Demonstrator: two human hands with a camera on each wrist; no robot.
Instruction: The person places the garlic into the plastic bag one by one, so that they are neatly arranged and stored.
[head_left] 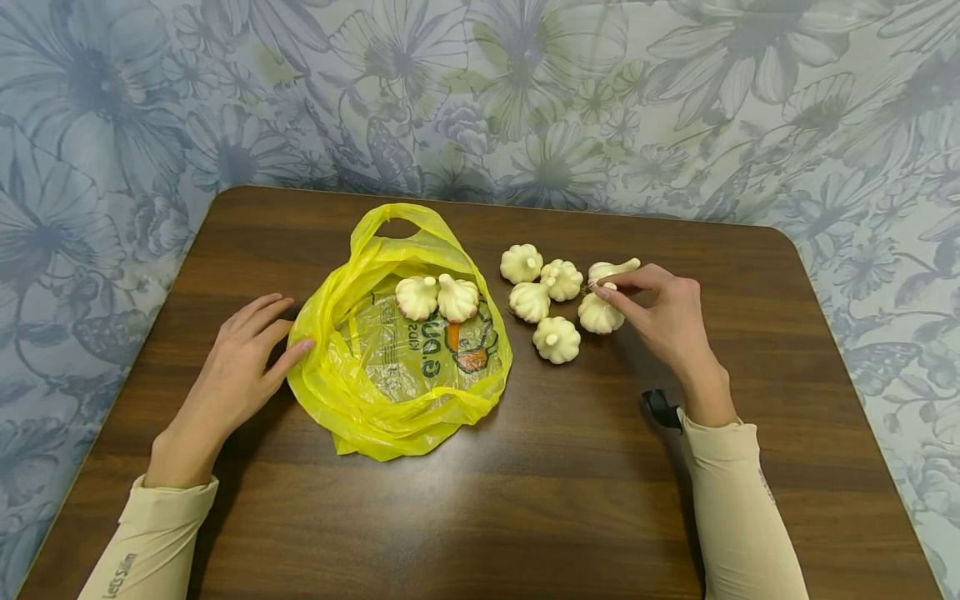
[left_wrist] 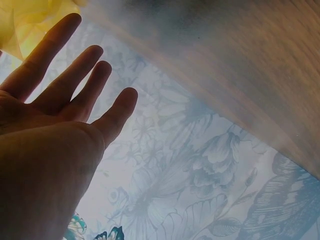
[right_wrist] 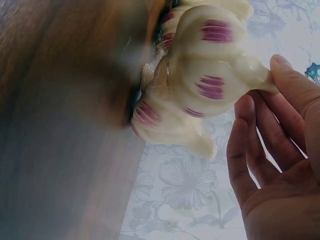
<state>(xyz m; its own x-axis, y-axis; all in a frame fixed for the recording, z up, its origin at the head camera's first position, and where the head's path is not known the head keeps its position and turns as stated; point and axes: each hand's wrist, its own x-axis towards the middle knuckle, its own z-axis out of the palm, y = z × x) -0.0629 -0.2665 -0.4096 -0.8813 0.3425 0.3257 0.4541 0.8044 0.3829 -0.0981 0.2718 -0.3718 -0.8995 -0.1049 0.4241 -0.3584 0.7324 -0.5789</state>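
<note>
A yellow plastic bag [head_left: 397, 417] lies with its mouth spread wide. Two garlic bulbs [head_left: 457, 298] rest inside on its printed bottom. My left hand [head_left: 238, 367] is at the bag's left side, fingers extended, its thumb at the rim; the left wrist view also shows that hand [left_wrist: 55, 95] with fingers spread. To the right of the bag, my right hand [head_left: 667, 321] pinches a garlic bulb [head_left: 600, 315] by its stem. Seen from the right wrist, this bulb [right_wrist: 210, 65] has purple streaks, with thumb and fingers at its stem. Another bulb [head_left: 613, 271] lies just behind it.
Several more garlic bulbs [head_left: 557, 340] sit clustered between the bag and my right hand. Everything stands on a dark brown wooden table [head_left: 480, 533] with rounded far corners. A wall or covering with a floral pattern [head_left: 555, 100] rises behind its back edge.
</note>
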